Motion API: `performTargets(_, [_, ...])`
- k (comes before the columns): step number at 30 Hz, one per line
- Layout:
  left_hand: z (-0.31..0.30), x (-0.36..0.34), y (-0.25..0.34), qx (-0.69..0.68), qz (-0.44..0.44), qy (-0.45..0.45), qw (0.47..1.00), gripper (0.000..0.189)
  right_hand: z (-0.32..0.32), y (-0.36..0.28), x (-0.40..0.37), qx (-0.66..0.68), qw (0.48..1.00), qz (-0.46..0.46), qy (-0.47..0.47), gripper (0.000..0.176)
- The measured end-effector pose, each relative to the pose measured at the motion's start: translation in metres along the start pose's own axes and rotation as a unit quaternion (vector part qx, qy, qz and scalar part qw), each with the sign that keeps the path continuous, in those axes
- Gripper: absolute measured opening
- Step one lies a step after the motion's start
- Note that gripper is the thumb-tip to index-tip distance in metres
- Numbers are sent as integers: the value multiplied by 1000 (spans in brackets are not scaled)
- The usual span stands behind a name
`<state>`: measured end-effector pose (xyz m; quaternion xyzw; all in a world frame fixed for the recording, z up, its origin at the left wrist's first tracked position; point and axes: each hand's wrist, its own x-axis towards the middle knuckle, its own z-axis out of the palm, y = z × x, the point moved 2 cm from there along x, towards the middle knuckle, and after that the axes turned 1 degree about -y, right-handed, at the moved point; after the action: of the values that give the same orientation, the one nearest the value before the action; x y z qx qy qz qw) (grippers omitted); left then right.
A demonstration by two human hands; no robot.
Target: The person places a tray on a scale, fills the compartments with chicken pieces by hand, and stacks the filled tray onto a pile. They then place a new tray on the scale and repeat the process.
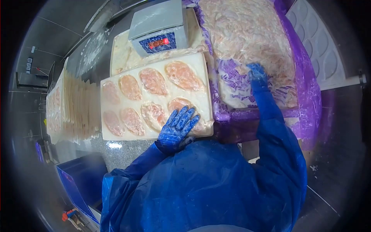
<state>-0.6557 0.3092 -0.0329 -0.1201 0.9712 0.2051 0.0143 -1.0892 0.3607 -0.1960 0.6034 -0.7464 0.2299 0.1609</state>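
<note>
My left hand [178, 125], in a blue glove, lies open and flat with its fingers apart on the white moulded tray [154, 65]. It partly covers a flattened piece of raw chicken [179, 103] in the tray's near right corner. Oval hollows in this tray hold several pale pink chicken pieces, among them one at the far right [183, 75]. Over in the crate lined with purple plastic [235, 116], my gloved right hand [258, 73] touches the edge of a heap of raw chicken meat [247, 31]. Its fingertips are hard to make out against the meat.
A grey scale [157, 19] with a lit red display stands behind the tray on another white tray [119, 50]. Many thin trays are stacked on edge [75, 108] at the left. A blue bin [83, 178] sits lower left. A white moulded sheet [317, 42] lies at the far right.
</note>
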Motion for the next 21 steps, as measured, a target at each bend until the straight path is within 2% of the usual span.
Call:
performTargets(4, [-1,-1,0,-9,-16,10,1000,77,-9,-8,-34,-39,999,-13,26,32])
performTargets(6, [-2,-1,-1,-8,-22,17,1000,76,-44,-23,-27,-21,996,-83,-9,27])
performTargets(7, [-2,-1,-1,-7,-21,19,1000,76,-53,-19,-23,-20,996,-86,-6,27])
performTargets(9, [-1,-1,-1,-6,-21,20,1000,75,-67,-6,-21,167,975,-89,-113,27])
performTargets(10, [-1,-1,-2,-4,-22,21,1000,75,-82,-1,-12,168,975,-88,-113,27])
performTargets(12, [-1,0,-2,-4,-21,20,1000,75,-105,10,6,189,916,75,-347,34])
performTargets(13, [-2,0,-2,-7,-24,22,999,74,-115,8,10,106,939,113,-308,37])
performTargets(14, [-2,0,-2,-12,-27,24,999,74,-111,2,10,106,938,116,-310,37])
performTargets(16, [0,-1,-1,-28,-24,30,999,71,-95,-5,13,14,947,216,-238,37])
performTargets(17, [-1,-2,-3,-39,-24,39,998,69,-78,-10,8,18,948,210,-238,37])
performTargets(18, [0,-3,-9,-33,-33,45,998,69,-57,-18,2,-30,955,235,-180,32])
performTargets(19, [4,-5,-16,-80,5,98,992,66,-41,-24,-1,-75,956,255,-121,27])
performTargets(20, [5,-13,-20,-126,38,152,980,62,-31,-22,-9,-64,961,237,-124,27])
performTargets(21, [-4,-23,-22,-86,15,235,968,55,-24,-13,-21,-85,990,68,-91,25])
